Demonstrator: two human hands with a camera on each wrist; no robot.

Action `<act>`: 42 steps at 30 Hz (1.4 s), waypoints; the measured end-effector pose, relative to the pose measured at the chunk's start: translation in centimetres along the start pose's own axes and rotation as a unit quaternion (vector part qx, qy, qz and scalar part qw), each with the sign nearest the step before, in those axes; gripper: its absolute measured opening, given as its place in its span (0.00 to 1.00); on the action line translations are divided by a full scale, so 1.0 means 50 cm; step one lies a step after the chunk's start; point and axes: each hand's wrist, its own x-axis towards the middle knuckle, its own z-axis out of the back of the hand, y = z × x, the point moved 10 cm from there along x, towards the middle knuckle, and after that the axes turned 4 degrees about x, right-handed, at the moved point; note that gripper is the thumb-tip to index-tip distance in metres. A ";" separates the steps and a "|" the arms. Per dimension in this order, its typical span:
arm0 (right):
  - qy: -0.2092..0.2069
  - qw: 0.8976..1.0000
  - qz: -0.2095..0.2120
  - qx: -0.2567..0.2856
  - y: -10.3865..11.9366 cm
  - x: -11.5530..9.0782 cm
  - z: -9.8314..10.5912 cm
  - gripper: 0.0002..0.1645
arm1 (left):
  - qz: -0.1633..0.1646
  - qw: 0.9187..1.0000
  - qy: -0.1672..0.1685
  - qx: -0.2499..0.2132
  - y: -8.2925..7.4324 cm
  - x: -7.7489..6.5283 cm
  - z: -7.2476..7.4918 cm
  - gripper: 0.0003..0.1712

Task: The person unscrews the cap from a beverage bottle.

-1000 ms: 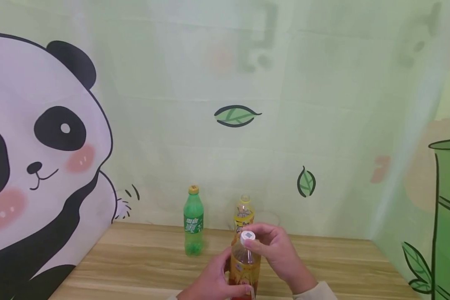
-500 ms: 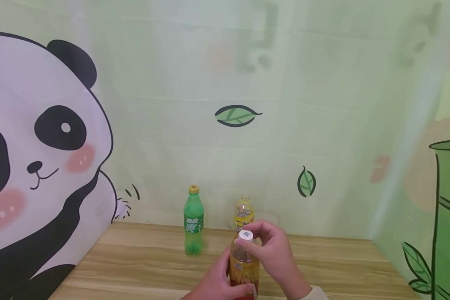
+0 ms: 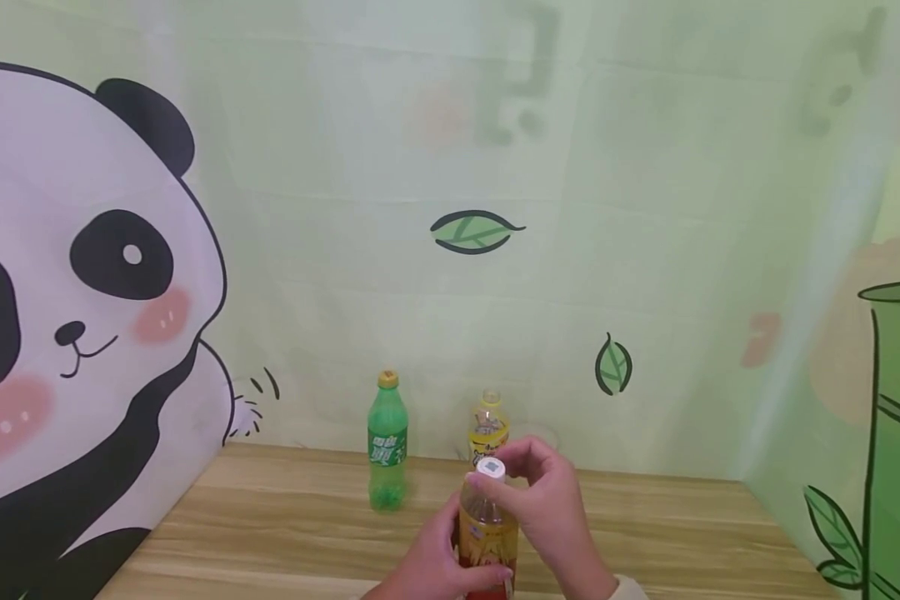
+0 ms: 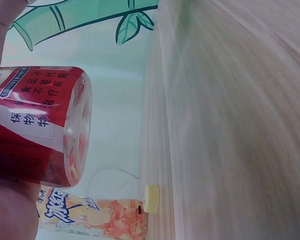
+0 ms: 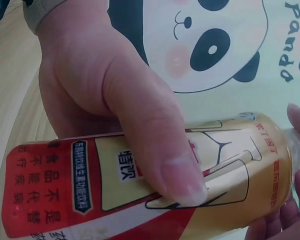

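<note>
A drink bottle with a gold and red label is held upright, with its base off the table in the left wrist view. My left hand grips its body; in the right wrist view that hand's thumb lies across the label. The thumb and fingers of my right hand pinch the white cap on top. Behind it stands a yellow-labelled iced tea bottle with no cap on its neck. Beside that bottle's base lies a yellow cap on the table.
To the left a green soda bottle with a yellow cap stands on the wooden table. A pale green cloth backdrop with a printed panda and leaves closes off the back and sides.
The held bottle and both hands have shifted slightly left. My right thumb has moved left round the front of the white cap. The standing bottles stay put.
</note>
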 end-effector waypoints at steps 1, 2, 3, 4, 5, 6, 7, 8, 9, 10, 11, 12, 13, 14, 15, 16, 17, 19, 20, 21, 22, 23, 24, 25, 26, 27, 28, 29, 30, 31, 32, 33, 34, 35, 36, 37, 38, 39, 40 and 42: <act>-0.009 1.000 -0.002 -0.008 0.002 -0.002 0.002 0.24 | -0.005 1.000 -0.001 0.003 -0.002 0.000 0.000 0.39; -0.017 1.000 -0.004 -0.014 0.004 -0.004 0.003 0.25 | -0.010 1.000 -0.002 0.006 -0.003 0.000 0.001 0.39; -0.023 0.999 -0.006 -0.021 0.005 -0.005 0.004 0.26 | -0.014 1.000 -0.002 0.007 -0.004 0.001 0.001 0.39; -0.028 0.999 -0.007 -0.029 0.007 -0.007 0.005 0.27 | -0.015 1.000 -0.001 0.007 -0.004 0.001 0.001 0.39; -0.032 0.999 -0.009 -0.036 0.008 -0.008 0.006 0.28 | -0.017 1.000 -0.001 0.008 -0.004 0.001 0.001 0.39; -0.036 0.998 -0.011 -0.042 0.009 -0.010 0.006 0.29 | -0.019 1.000 0.000 0.009 -0.004 0.001 0.001 0.39; -0.039 0.998 -0.012 -0.047 0.009 -0.011 0.007 0.29 | -0.020 1.000 0.001 0.009 -0.005 0.001 0.001 0.39; -0.041 0.998 -0.013 -0.050 0.010 -0.011 0.007 0.30 | -0.022 1.000 0.002 0.009 -0.005 0.001 0.001 0.39; -0.043 0.998 -0.012 -0.054 0.010 -0.012 0.007 0.30 | -0.025 1.000 0.002 0.010 -0.006 0.001 0.001 0.39; -0.046 0.997 -0.012 -0.058 0.011 -0.012 0.008 0.30 | -0.024 1.000 0.002 0.011 -0.005 0.001 0.001 0.38; -0.048 0.997 -0.012 -0.061 0.011 -0.012 0.008 0.30 | -0.028 1.000 0.003 0.014 -0.006 0.001 0.001 0.38; -0.050 0.997 -0.011 -0.065 0.012 -0.012 0.009 0.30 | -0.031 0.999 0.002 0.018 -0.007 0.002 0.001 0.38; -0.051 0.996 -0.010 -0.068 0.013 -0.013 0.009 0.30 | -0.036 0.999 0.000 0.025 -0.009 0.001 0.001 0.37; -0.052 0.996 -0.010 -0.072 0.013 -0.013 0.009 0.30 | -0.040 0.999 -0.001 0.032 -0.009 0.001 0.001 0.37; -0.053 0.996 -0.011 -0.076 0.013 -0.013 0.010 0.30 | -0.044 0.998 -0.001 0.036 -0.011 0.001 0.000 0.37; -0.054 0.995 -0.011 -0.079 0.013 -0.013 0.010 0.30 | -0.049 0.998 -0.002 0.043 -0.012 0.001 0.000 0.36; -0.055 0.995 -0.011 -0.082 0.013 -0.013 0.010 0.29 | -0.055 0.997 -0.003 0.050 -0.014 0.001 -0.001 0.36; -0.053 0.995 -0.009 -0.088 0.014 -0.013 0.010 0.29 | -0.063 0.996 -0.004 0.061 -0.017 0.000 -0.002 0.36; -0.052 0.995 -0.007 -0.090 0.014 -0.013 0.010 0.28 | -0.064 0.996 -0.003 0.061 -0.018 0.000 -0.002 0.37; -0.050 0.995 -0.005 -0.090 0.015 -0.012 0.009 0.27 | -0.064 0.996 -0.004 0.061 -0.018 0.000 -0.002 0.37; -0.047 0.995 -0.002 -0.090 0.016 -0.012 0.009 0.27 | -0.064 0.996 -0.005 0.064 -0.018 0.000 -0.002 0.37; -0.044 0.995 0.000 -0.088 0.017 -0.011 0.008 0.26 | -0.061 0.996 -0.005 0.063 -0.016 0.000 -0.002 0.37; -0.041 0.995 0.002 -0.086 0.018 -0.010 0.007 0.25 | -0.059 0.996 -0.006 0.062 -0.015 0.001 -0.001 0.37; -0.036 0.996 0.005 -0.083 0.019 -0.010 0.006 0.25 | -0.057 0.997 -0.006 0.061 -0.014 0.001 -0.001 0.38; -0.033 0.996 0.005 -0.080 0.019 -0.010 0.006 0.24 | -0.054 0.997 -0.006 0.061 -0.013 0.002 0.000 0.38; -0.029 0.997 0.003 -0.077 0.019 -0.010 0.006 0.24 | -0.052 0.997 -0.005 0.062 -0.012 0.002 0.000 0.38; -0.024 0.997 0.004 -0.073 0.019 -0.009 0.005 0.23 | -0.049 0.997 -0.003 0.061 -0.012 0.002 0.000 0.38; -0.018 0.997 0.005 -0.069 0.019 -0.008 0.004 0.23 | -0.044 0.997 -0.001 0.059 -0.011 0.003 0.000 0.38; -0.010 0.998 0.007 -0.065 0.020 -0.007 0.002 0.22 | -0.040 0.998 0.001 0.057 -0.010 0.003 0.000 0.38; 0.000 0.998 0.009 -0.059 0.021 -0.006 0.000 0.22 | -0.037 0.998 0.005 0.055 -0.010 0.003 -0.001 0.38; 0.011 0.998 0.010 -0.054 0.021 -0.005 -0.002 0.21 | -0.033 0.998 0.008 0.051 -0.009 0.003 -0.002 0.38; 0.023 0.998 0.013 -0.049 0.022 -0.003 -0.005 0.20 | -0.032 0.998 0.012 0.048 -0.009 0.003 -0.002 0.38; 0.038 0.998 0.017 -0.043 0.023 -0.002 -0.008 0.19 | -0.031 0.998 0.016 0.043 -0.009 0.003 -0.003 0.37; 0.051 0.998 0.019 -0.041 0.023 0.000 -0.011 0.19 | -0.033 0.998 0.019 0.040 -0.010 0.003 -0.003 0.38; 0.063 0.997 0.020 -0.039 0.022 0.002 -0.014 0.18 | -0.036 0.998 0.022 0.039 -0.011 0.003 -0.004 0.38; 0.075 0.996 0.022 -0.037 0.021 0.003 -0.016 0.18 | -0.040 0.998 0.024 0.038 -0.012 0.003 -0.004 0.38; 0.085 0.995 0.023 -0.036 0.020 0.005 -0.018 0.18 | -0.041 0.998 0.025 0.037 -0.011 0.003 -0.004 0.38; 0.094 0.995 0.023 -0.037 0.019 0.006 -0.020 0.18 | -0.044 0.998 0.026 0.038 -0.012 0.002 -0.004 0.37; 0.103 0.994 0.024 -0.036 0.017 0.007 -0.022 0.18 | -0.044 0.998 0.026 0.038 -0.011 0.002 -0.004 0.37; 0.120 0.992 0.030 -0.034 0.016 0.009 -0.026 0.17 | -0.043 0.998 0.025 0.041 -0.009 0.001 -0.004 0.37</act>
